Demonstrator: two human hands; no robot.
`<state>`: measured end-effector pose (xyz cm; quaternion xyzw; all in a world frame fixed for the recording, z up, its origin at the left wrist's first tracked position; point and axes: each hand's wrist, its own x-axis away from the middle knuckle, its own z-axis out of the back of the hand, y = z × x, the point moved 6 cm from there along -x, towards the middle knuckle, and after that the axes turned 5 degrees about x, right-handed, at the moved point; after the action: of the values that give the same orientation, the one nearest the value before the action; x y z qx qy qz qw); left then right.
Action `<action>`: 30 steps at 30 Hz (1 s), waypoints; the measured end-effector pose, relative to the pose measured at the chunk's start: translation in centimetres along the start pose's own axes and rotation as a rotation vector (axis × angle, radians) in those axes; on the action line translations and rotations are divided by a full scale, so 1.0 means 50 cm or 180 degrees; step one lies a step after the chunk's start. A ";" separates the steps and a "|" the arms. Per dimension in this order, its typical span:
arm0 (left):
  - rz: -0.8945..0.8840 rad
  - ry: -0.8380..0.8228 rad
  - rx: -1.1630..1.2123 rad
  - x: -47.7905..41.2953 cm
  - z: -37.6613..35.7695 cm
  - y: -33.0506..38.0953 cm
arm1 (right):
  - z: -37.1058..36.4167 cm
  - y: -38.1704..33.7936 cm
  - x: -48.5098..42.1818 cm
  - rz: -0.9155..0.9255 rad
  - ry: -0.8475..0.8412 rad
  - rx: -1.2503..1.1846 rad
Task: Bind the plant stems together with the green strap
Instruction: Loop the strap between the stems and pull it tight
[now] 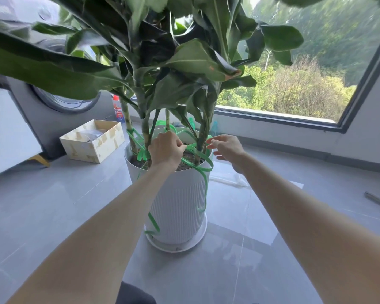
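Your left hand point(166, 148) is hovering above the pot's point(178, 205) soil, with thumb and fingers pinching the green strap point(203, 157). Your right hand point(226, 147) is reaching in over the pot's right rim with its fingers spread and loose, holding nothing. Its fingertips are just beside the strap, though contact is unclear.

The strap is looping loosely around the plant stems point(146, 130) above the pot's rim. One loop is spilling over the front rim and one length is trailing down the pot's side toward the saucer point(178, 246) beneath it.

A taped cardboard box point(92, 141) is sitting on the floor left of the pot. A washing machine point(59, 99) is standing behind the pot to the left. A window point(294, 73) is showing behind the pot to the right.
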<state>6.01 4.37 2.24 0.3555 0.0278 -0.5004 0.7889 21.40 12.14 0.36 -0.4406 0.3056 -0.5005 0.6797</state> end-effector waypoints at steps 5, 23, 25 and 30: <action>0.0081 0.0012 0.0216 -0.011 -0.009 0.004 | -0.022 0.009 -0.010 -0.0155 -0.0437 -0.0178; 0.0031 -0.0111 0.0435 -0.031 -0.023 -0.009 | -0.071 -0.018 -0.016 0.0588 -0.0472 0.1311; 0.0039 -0.0134 0.0472 -0.031 -0.024 -0.009 | -0.074 -0.014 -0.018 0.0564 -0.0585 0.1525; -0.0010 -0.0159 0.0412 -0.031 -0.026 -0.006 | -0.052 -0.002 -0.018 0.0625 -0.0294 0.2186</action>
<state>5.39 6.26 1.72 0.3931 -0.0238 -0.5111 0.7640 18.86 12.21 -0.69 -0.1773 0.1295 -0.4859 0.8460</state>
